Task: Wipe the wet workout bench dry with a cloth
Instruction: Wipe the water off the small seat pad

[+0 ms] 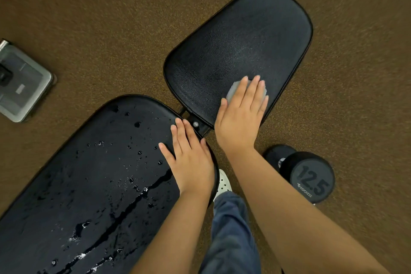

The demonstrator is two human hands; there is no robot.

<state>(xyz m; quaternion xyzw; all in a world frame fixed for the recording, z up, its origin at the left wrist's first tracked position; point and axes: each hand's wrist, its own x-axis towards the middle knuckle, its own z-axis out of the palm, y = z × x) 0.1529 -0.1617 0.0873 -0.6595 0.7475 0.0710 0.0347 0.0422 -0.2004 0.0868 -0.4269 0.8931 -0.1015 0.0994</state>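
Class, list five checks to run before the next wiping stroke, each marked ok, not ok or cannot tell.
1. The cloth lies flat under the right hand on the seat pad: ok.
2. The left hand rests flat on the long pad: ok.
3. The seat pad shows no beads: ok.
4. The long pad is dry: not ok, droplets and a water streak lie on it.
5. The cloth can soak up more: cannot tell.
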